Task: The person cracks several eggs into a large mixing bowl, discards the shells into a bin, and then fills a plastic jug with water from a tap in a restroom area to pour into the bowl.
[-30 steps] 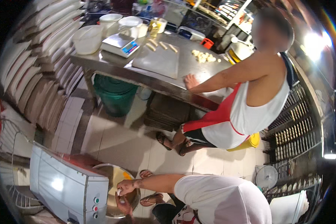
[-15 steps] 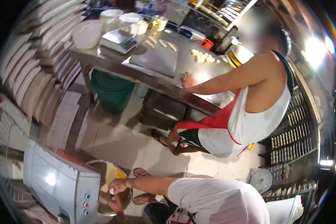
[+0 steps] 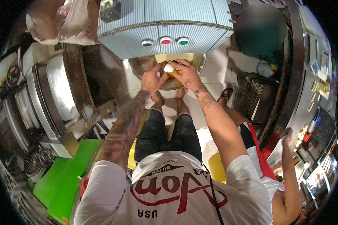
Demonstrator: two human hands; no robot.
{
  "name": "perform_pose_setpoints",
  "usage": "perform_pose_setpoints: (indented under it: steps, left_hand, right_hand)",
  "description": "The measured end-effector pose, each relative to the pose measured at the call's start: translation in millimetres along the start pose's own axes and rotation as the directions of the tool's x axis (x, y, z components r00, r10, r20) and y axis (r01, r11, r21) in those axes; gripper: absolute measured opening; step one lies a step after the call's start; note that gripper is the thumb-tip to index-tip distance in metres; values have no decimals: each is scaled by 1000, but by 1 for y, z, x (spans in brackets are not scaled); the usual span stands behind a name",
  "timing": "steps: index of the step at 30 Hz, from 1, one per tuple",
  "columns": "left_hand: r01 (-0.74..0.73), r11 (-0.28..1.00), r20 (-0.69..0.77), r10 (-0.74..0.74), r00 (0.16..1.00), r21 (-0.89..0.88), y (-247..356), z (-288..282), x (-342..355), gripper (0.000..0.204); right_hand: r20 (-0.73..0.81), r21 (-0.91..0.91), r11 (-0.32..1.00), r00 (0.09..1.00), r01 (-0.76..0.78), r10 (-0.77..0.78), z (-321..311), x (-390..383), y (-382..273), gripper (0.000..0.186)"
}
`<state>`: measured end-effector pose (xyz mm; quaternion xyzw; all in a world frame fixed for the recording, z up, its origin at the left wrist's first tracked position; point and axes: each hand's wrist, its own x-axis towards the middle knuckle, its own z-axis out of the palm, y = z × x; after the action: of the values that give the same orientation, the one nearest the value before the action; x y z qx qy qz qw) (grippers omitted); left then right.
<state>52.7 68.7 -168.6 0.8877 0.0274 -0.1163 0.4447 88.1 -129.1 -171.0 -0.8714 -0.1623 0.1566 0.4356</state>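
We find the left hand (image 3: 151, 79) and right hand (image 3: 187, 75), fingers gripping eggshell (image 3: 169, 68) over the bowl (image 3: 135, 69), and advise emptying it low.

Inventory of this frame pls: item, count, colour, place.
White shell-like piece: one, white, between the hands
Metal bowl: one, silvery, beneath the hands
Bowl contents: one mass, pale yellow, orange patch
Machine: one, pale blue-grey, top centre
Buttons: three, green-red-green, machine front
Plastic bag: one, whitish, upper left
Panel: one, bright green, lower left
Container: one, yellow, lower centre-right
Metal table: one, grey, right
Dough lumps: several, pale, on table
Co-worker: one, white-red clothing, lower right
Shirt: one, white, lower centre
Left hand: one, bare, above bowl
Right hand: one, bare, above bowl
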Motion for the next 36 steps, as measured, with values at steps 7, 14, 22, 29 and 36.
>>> perform_pose_setpoints:
  steps: [7,14,22,29,36]
  left_hand:
    - [12,995,40,-8,999,-99,-11,-4,-23,46]
    - [267,823,15,-301,954,-502,-48,15,-26,41]
    - [631,284,381,-598,705,-721,-90,15,-52,22]
    - [695,327,439,-587,680,-640,-58,-14,-41,13]
    - [574,99,410,-603,684,-813,-66,-15,-38,24]
  right_hand:
    - [-50,11,1000,999,-18,19,16,-19,-29,56]
    - [324,843,153,714,-516,621,26,-16,-23,40]
    - [334,927,13,842,-374,423,-10,-48,-113,44]
    - [-359,607,607,858,513,-367,-61,90,-340,65]
    - [-236,356,834,904,421,-356,-28,135,-362,45]
